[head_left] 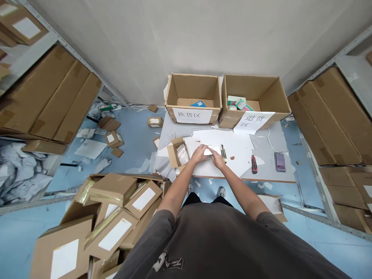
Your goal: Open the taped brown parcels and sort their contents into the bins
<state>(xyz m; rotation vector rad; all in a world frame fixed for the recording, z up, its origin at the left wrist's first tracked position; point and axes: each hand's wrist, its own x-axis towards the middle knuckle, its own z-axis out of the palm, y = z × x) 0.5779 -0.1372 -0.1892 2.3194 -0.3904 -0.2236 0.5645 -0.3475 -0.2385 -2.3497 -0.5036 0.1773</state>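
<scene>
Sitting nearest, lower left: parcels (pixel 116 187) look taped shut, so not started. At the worktop (pixel 271 173), left hand (pixel 198 154) and right hand (pixel 217 159) both grip a small white box (pixel 207 152); mid-handling, I'd say. Carton (pixel 173 154) just left is open, wrapping (pixel 183 154) inside. Far side: left bin (pixel 195 91) and right bin (pixel 266 87) part-filled; white box in neither yet.

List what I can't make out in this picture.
All in the head view:
- white item: underside, hidden by left hand and right hand
- purple item: surface, pixelated
- parcel label: print, too small
- right-hand shelf cartons: far ends, cut off by right edge
</scene>
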